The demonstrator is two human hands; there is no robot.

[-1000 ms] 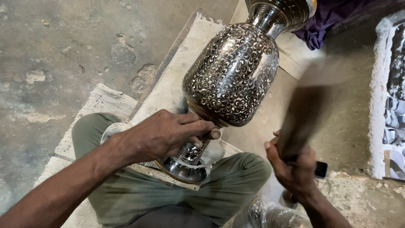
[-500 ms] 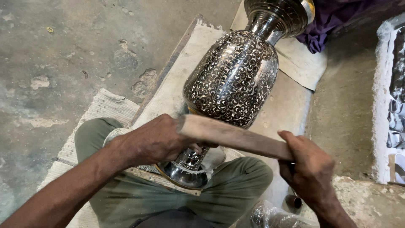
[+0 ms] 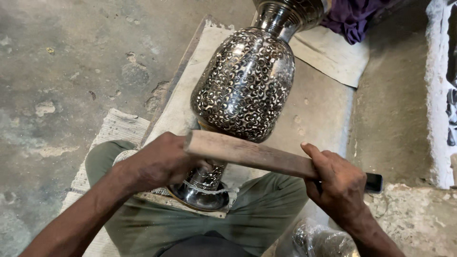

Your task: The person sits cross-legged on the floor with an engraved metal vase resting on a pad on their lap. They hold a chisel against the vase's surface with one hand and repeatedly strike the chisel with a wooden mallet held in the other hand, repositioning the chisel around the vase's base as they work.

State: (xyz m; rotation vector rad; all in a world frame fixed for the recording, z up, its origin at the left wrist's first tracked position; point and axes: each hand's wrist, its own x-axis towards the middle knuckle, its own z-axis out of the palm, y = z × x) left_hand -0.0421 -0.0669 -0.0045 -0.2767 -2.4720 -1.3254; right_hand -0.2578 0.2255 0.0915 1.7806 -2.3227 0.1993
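A large metal vase (image 3: 245, 83) with a dense black-and-silver scroll pattern lies tilted across my lap, its foot (image 3: 202, 195) toward me and its mouth pointing away. My left hand (image 3: 159, 162) is closed around the narrow stem just above the foot. My right hand (image 3: 335, 183) grips a flat wooden stick (image 3: 247, 152), which lies across the stem with its far end over my left hand. A cloth band is tied around the foot.
My legs in green trousers (image 3: 266, 214) rest on a pale mat (image 3: 114, 131) on a concrete floor. A beige board (image 3: 328, 52) and purple cloth (image 3: 350, 16) lie beyond the vase. A raised white ledge (image 3: 435, 95) is on the right, and a shiny wrapped object (image 3: 319, 240) sits by my right knee.
One second ago the stick was raised and blurred at the right. It has come down onto the vase stem beside my left hand. The vase has barely shifted.
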